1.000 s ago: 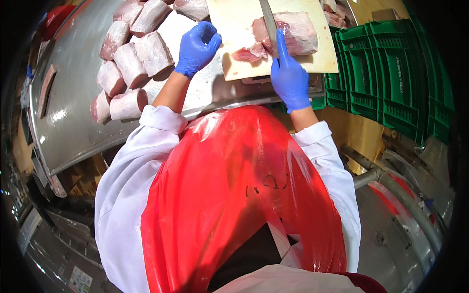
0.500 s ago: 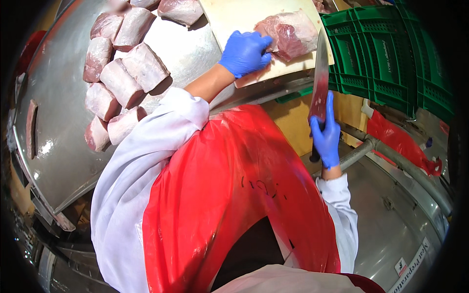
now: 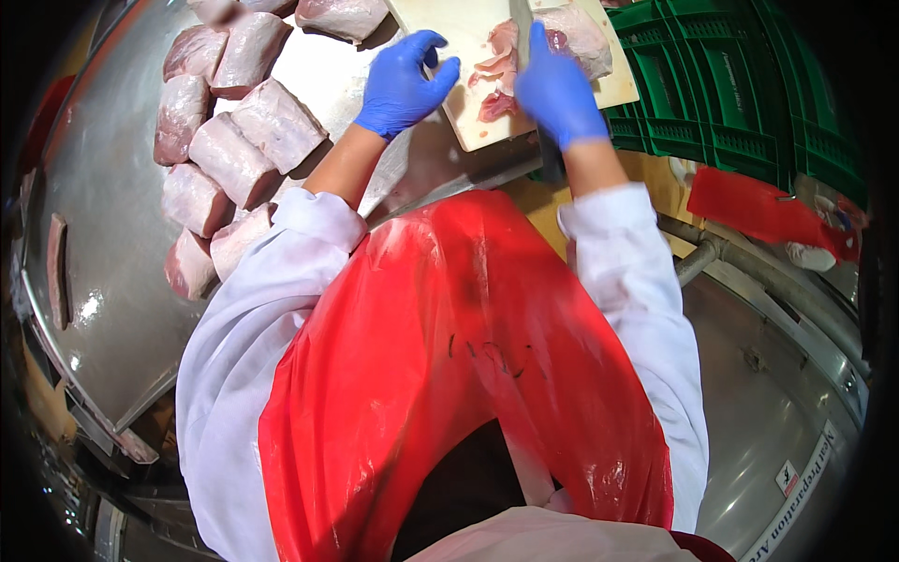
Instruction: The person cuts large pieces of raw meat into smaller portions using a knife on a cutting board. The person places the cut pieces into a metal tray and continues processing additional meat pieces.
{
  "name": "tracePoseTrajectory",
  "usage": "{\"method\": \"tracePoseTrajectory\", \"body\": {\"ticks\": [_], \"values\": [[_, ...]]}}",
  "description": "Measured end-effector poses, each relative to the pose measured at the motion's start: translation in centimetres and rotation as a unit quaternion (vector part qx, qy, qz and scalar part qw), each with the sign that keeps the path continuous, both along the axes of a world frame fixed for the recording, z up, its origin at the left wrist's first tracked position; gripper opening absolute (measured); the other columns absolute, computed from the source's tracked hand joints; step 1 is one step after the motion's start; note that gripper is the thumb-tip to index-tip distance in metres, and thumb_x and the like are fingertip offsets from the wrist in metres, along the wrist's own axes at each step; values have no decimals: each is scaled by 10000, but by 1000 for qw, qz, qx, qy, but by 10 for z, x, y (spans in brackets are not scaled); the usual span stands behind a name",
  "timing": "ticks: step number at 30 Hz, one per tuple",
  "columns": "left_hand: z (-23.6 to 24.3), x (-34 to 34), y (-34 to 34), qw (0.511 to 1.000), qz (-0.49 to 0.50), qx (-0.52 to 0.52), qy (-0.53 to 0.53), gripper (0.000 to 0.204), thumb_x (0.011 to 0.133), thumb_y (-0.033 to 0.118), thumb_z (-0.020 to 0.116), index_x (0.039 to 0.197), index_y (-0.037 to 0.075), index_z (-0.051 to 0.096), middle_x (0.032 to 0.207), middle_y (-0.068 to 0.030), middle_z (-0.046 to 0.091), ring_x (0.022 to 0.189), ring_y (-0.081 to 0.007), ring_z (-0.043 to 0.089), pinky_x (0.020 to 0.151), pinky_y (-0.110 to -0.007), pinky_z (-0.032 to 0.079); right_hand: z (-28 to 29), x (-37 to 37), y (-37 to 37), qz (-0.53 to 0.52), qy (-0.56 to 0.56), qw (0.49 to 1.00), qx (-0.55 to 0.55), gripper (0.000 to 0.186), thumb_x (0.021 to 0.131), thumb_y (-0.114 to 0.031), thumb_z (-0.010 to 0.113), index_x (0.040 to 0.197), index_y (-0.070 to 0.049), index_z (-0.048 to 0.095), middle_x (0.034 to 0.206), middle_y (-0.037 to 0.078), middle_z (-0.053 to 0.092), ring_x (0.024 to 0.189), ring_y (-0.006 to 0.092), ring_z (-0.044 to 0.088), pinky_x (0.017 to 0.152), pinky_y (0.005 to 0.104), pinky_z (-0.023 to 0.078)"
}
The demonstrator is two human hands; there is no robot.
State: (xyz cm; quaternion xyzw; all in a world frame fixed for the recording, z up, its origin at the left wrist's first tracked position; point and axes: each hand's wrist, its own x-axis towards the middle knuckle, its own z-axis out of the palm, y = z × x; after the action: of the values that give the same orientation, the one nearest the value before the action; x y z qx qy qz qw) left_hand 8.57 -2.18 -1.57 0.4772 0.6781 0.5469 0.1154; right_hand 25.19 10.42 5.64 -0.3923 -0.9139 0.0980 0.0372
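Observation:
On the white cutting board [image 3: 476, 126] lies a large piece of raw meat [image 3: 582, 42] with a pale fat side. To its left are thin meat trimmings [image 3: 499, 66]. My right hand [image 3: 562, 94], in a blue glove, is closed round a knife [image 3: 522, 26]. The blade stands between the trimmings and the large piece, and its handle is mostly behind the hand. My left hand [image 3: 405, 84], also blue-gloved, is raised by the board's left edge. Its fingers are bent, with a gap to the thumb, and nothing shows in them.
Several cut meat blocks [image 3: 232, 159] lie on the steel table [image 3: 112, 281] to the left. A narrow meat strip [image 3: 58, 272] is near its far left edge. Green plastic crates [image 3: 721, 94] stand close to the board's right. Below them runs a metal rail [image 3: 777, 290].
My left hand has come off the meat and moved left. My right hand has carried the knife up and left onto the board. Trimmings now show beside the large piece.

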Motion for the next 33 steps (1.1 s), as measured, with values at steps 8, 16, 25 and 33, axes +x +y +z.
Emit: {"method": "tracePoseTrajectory", "body": {"ticks": [8,16,25,33], "values": [[22,1,53,998,63,13,-29,397,815,392,735,904,20,628,751,-180,659,690,-395,653,671,-486,524,119,118,-100,-103,43,958,-263,778,882,-63,549,1595,-167,254,680,165,650,524,249,631,544,379,516],[23,-4,88,978,22,-206,21,251,754,208,616,838,-4,719,874,-305,679,831,-444,688,805,-489,548,83,-14,15,-89,156,961,-209,456,824,-156,606,1247,-1,536,838,246,689,717,390,685,691,448,558],[12,14,75,987,59,-146,39,188,789,232,609,795,53,666,794,-251,677,763,-432,671,741,-513,534,-7,-13,44,15,-8,995,-95,681,893,-120,536,1542,-102,333,839,256,681,666,349,680,632,429,548],[9,14,63,989,69,-120,51,192,805,246,617,784,58,652,773,-239,670,745,-424,667,718,-512,528,60,99,-26,135,-212,967,-37,812,861,-35,528,1594,-164,204,865,261,677,761,456,657,709,541,529]]}}
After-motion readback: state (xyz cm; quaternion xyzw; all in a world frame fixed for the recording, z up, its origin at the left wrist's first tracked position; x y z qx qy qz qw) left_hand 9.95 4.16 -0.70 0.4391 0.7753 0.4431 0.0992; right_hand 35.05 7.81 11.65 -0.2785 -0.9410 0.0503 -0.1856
